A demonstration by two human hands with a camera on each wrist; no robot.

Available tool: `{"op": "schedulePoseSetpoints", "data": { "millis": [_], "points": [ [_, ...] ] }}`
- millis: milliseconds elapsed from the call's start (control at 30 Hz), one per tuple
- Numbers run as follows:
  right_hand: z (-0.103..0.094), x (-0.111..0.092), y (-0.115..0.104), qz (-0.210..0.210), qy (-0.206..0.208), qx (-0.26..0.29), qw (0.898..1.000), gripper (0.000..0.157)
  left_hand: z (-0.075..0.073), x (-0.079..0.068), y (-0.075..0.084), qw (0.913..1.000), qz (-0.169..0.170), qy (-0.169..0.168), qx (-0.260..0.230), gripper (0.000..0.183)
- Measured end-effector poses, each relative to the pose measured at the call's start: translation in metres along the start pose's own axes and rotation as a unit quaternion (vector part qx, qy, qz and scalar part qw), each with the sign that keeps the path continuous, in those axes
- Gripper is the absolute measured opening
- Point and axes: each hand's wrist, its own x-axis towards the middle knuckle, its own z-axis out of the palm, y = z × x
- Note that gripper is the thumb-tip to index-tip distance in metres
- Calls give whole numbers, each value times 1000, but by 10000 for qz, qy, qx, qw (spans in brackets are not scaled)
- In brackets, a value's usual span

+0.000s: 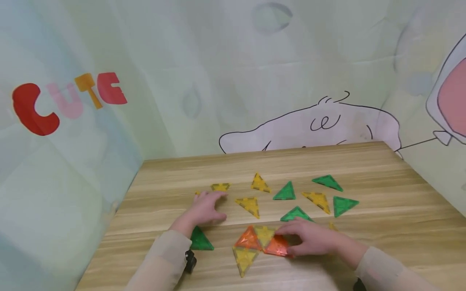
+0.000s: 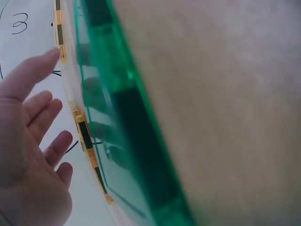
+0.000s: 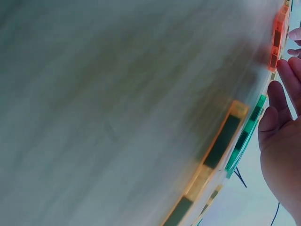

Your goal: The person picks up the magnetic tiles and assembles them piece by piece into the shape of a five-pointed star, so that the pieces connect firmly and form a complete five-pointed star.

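Magnetic triangle tiles lie flat on the wooden table. My left hand is over the left side, fingers spread and holding nothing; a yellow tile lies just beyond its fingertips, and another is mostly hidden behind it. By its wrist is a green triangle tile, large and close in the left wrist view. My right hand rests its fingers and thumb at a red triangle tile. That tile adjoins a yellow tile, a second red tile and a lower yellow tile, edge to edge in a cluster.
Beyond the cluster lie loose yellow tiles and green tiles, several in all. A green tile sits just past the right hand, and a yellow tile lies beside its wrist. A printed cloth hangs behind the table.
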Motion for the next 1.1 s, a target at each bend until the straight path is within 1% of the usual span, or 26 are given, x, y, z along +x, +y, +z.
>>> {"op": "schedulePoseSetpoints", "data": {
  "millis": [67,167,300,467,633,767,967,1100],
  "points": [
    [0,-2,0,96,-16,12,10000,44,0,1,-2,9999,-102,46,45,72],
    [-1,-5,1,180,-15,33,9998,43,0,1,-3,9997,-203,2,142,74],
    [-3,-10,1,153,37,-42,9999,43,-1,-3,-2,9996,-175,-125,201,71],
    [-6,-14,2,95,105,-133,9998,42,-1,-16,2,9995,97,-214,189,63],
    [-8,-16,2,51,157,-148,9998,41,0,-33,6,9985,355,-390,165,62],
    [-7,-16,2,85,159,-122,9998,42,1,-45,9,9974,448,-561,93,62],
    [-7,-17,3,125,138,-117,9998,42,1,-54,15,9947,718,-734,-59,60],
    [-6,-18,3,161,112,-94,9998,43,1,-56,18,9939,665,-826,-308,56]
  ]
}}
